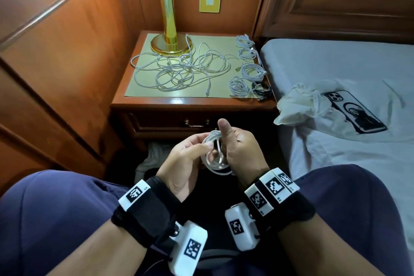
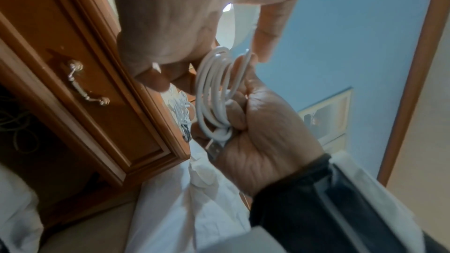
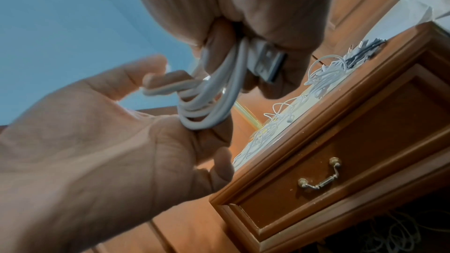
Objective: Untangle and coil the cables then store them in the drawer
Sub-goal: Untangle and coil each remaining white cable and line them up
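Both hands meet over the lap: the right hand (image 1: 238, 148) is curled round a smooth white coiled cable (image 1: 214, 152), thumb up, while the left hand (image 1: 186, 159) pinches a loop of it. Beyond, a glossy wooden nightstand (image 1: 156, 105) carries a loose tangle of white cables (image 1: 179, 69), tidy coils (image 1: 248, 69) and a brass lamp (image 1: 168, 29); its drawer (image 1: 170, 122) is closed. From the left wrist, round loops and a metal USB plug (image 2: 214, 147) sit in the right fist. From the right wrist, left fingertips (image 3: 168, 80) nip one strand.
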